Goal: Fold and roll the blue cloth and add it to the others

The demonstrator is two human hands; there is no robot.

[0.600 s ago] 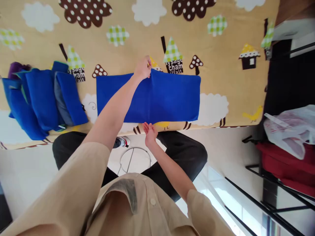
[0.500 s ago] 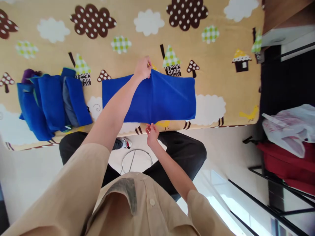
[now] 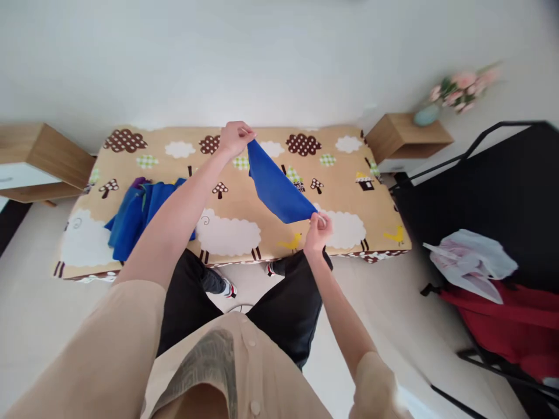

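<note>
A plain blue cloth (image 3: 279, 189) is stretched in the air between my two hands, sloping down from left to right. My left hand (image 3: 236, 138) pinches its upper left end, farther out over the table. Closer to my body, my right hand (image 3: 318, 231) grips the lower right end between thumb and fingers. Beneath the cloth lies a tan tablecloth (image 3: 227, 209) printed with clouds, mushrooms and sheep. Left of my left forearm, a pile of folded blue cloths (image 3: 131, 221) with a bit of purple rests on it, partly hidden by the arm.
Wooden cabinets stand at the left (image 3: 52, 157) and back right (image 3: 393, 131), the right one bearing a vase of pink flowers (image 3: 425, 114). At right are a black framed panel (image 3: 489, 186), a white plastic bag (image 3: 476, 262) and red fabric (image 3: 502, 331). A white wall rises behind.
The blue cloth, spread flat on the table before, is lifted and held diagonally. My hands have moved apart sideways, the right one to the right. The head view has tilted up.
</note>
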